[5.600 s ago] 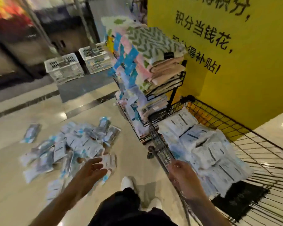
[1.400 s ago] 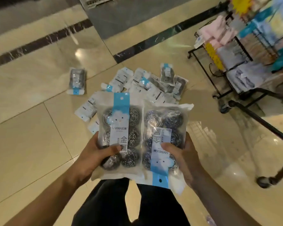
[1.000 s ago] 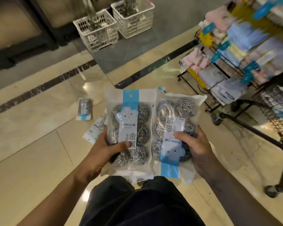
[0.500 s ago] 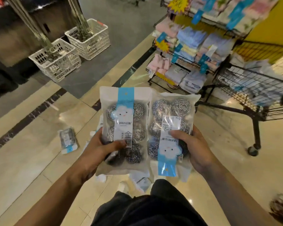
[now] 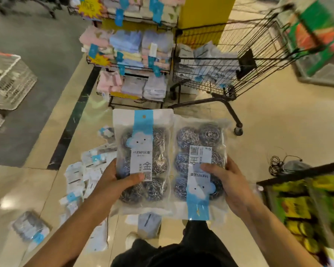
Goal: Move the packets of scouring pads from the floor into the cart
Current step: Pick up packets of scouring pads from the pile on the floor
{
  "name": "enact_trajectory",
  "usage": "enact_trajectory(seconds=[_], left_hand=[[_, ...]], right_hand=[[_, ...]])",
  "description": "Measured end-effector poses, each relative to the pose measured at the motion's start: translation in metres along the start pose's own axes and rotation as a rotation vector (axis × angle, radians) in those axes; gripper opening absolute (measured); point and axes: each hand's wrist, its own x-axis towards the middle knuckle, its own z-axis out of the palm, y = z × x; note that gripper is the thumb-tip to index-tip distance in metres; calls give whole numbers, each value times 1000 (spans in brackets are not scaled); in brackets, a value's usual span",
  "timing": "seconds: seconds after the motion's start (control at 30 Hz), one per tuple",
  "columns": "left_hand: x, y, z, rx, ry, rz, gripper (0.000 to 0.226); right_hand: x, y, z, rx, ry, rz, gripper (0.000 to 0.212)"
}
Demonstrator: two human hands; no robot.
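- Two packets of scouring pads are held up side by side above the floor, edges touching or nearly so, each showing six steel-wool balls through clear plastic.
- The left packet (image 5: 143, 160) stands upright, blue strip and hang hole at the top; the left hand (image 5: 114, 182) holds its lower left edge, its grip clamped with the thumb across the front label and the fingers behind.
- The right packet (image 5: 199, 166) is turned upside down, blue strip at the bottom; the right hand (image 5: 228, 182) has its grip clamped on the right edge, thumb on the label.
- More packets (image 5: 81, 176) lie scattered on the floor (image 5: 278, 122) below and to the left of the held pair, some overlapping; one (image 5: 30, 228) lies apart at the lower left.
- The wire cart (image 5: 239, 60) stands ahead and to the right, well apart from the hands, with a heap of packets already in its basket.
- Just left of the cart is a rack (image 5: 131, 60) of folded cloths in pink, blue and white with blue tags.
- A yellow pillar (image 5: 204, 12) rises behind the cart.
- White plastic baskets (image 5: 8, 79) sit at the far left.
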Motion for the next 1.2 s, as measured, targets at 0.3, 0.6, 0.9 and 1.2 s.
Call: enact_trajectory(seconds=[0.3, 0.6, 0.9, 1.2], left_hand=[[72, 28, 172, 14, -9, -27, 84], [111, 42, 309, 83, -46, -84, 57], [189, 77, 350, 132, -32, -123, 52], [329, 149, 354, 133, -57, -77, 68]], right_hand=[[60, -46, -157, 54, 89, 7, 37], [109, -97, -281, 115, 88, 13, 42], [192, -132, -302, 101, 50, 57, 41], [332, -203, -275, 114, 44, 45, 45]])
